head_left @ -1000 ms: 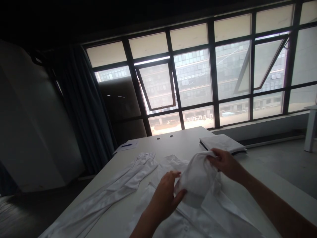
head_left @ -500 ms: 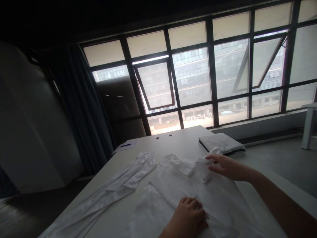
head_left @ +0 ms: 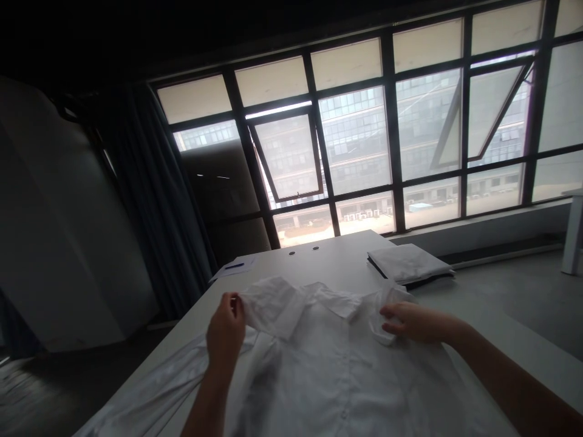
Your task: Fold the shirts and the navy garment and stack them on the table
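A white button-front shirt (head_left: 328, 370) lies on the white table (head_left: 337, 258), its collar towards the window. My left hand (head_left: 225, 332) is shut on the shirt's left shoulder, raising that cloth off the table. At the other shoulder, my right hand (head_left: 416, 321) pinches a bunched fold of the shirt. A long white sleeve (head_left: 155, 382) stretches towards the lower left, partly under the lifted cloth.
Behind the shirt, a folded white garment (head_left: 407, 263) rests on a dark layer. A paper with a blue pen (head_left: 234, 267) lies at the far table corner. Large windows fill the back, a dark curtain (head_left: 155, 194) hangs left, and a white furniture leg (head_left: 574, 230) stands right.
My left hand has moved up and left from the shirt's lower middle to its shoulder, lifting the cloth. The shirt now covers more of the sleeve. My right hand has barely moved.
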Demonstrator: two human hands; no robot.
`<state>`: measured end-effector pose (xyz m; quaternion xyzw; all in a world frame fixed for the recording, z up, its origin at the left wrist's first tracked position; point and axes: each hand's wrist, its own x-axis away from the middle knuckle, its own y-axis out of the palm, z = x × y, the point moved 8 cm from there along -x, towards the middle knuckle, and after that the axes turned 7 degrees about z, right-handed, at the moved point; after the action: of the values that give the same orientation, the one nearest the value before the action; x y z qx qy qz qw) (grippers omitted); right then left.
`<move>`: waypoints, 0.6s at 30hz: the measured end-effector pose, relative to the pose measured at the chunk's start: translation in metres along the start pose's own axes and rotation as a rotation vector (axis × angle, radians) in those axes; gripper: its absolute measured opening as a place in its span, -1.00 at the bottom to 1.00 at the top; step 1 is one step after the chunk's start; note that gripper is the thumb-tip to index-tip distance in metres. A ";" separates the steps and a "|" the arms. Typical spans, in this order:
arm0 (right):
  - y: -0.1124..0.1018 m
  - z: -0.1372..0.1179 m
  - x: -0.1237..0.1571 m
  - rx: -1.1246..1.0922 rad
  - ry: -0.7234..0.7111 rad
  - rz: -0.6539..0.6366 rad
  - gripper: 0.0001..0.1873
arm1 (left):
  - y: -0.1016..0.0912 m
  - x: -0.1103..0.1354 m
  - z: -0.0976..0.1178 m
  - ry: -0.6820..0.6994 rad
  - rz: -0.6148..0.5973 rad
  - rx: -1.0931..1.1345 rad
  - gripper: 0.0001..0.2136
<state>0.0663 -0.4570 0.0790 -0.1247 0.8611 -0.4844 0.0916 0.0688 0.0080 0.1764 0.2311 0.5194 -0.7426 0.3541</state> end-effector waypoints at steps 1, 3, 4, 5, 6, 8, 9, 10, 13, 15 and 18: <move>0.002 -0.002 0.000 0.008 -0.004 0.001 -0.47 | -0.005 -0.008 -0.026 -0.051 0.029 -0.081 -0.78; 0.007 -0.010 0.001 0.033 -0.019 0.004 -0.49 | -0.002 -0.016 -0.069 -0.126 -0.043 -0.247 -0.70; 0.012 -0.015 0.002 0.043 -0.028 0.003 -0.50 | 0.002 -0.016 -0.085 -0.155 -0.106 -0.339 -0.66; 0.017 -0.021 0.002 0.052 -0.037 -0.003 -0.51 | 0.006 -0.016 -0.095 -0.163 -0.155 -0.388 -0.61; 0.023 -0.028 0.003 0.060 -0.047 -0.011 -0.51 | 0.012 -0.014 -0.097 -0.146 -0.197 -0.410 -0.57; 0.037 -0.041 0.005 0.064 -0.069 -0.038 -0.51 | 0.024 -0.010 -0.081 -0.045 -0.250 -0.364 -0.54; 0.045 -0.049 0.007 0.065 -0.089 -0.055 -0.51 | 0.031 -0.006 -0.065 0.032 -0.276 -0.317 -0.54; 0.053 -0.057 0.009 0.065 -0.114 -0.074 -0.51 | 0.040 0.002 -0.044 0.120 -0.320 -0.256 -0.55; 0.083 -0.076 0.018 0.057 -0.204 -0.127 -0.45 | 0.071 0.050 0.031 0.406 -0.539 0.025 -0.59; 0.111 -0.085 0.024 0.084 -0.282 -0.136 -0.32 | 0.089 0.096 0.075 0.519 -0.711 0.235 -0.55; 0.164 -0.096 0.027 0.205 -0.459 -0.096 -0.37 | 0.111 0.161 0.118 0.639 -0.900 0.349 -0.42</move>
<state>-0.0063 -0.3053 -0.0138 -0.2623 0.7574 -0.5318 0.2734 0.0539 -0.1717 0.0363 0.2550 0.5176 -0.7881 -0.2144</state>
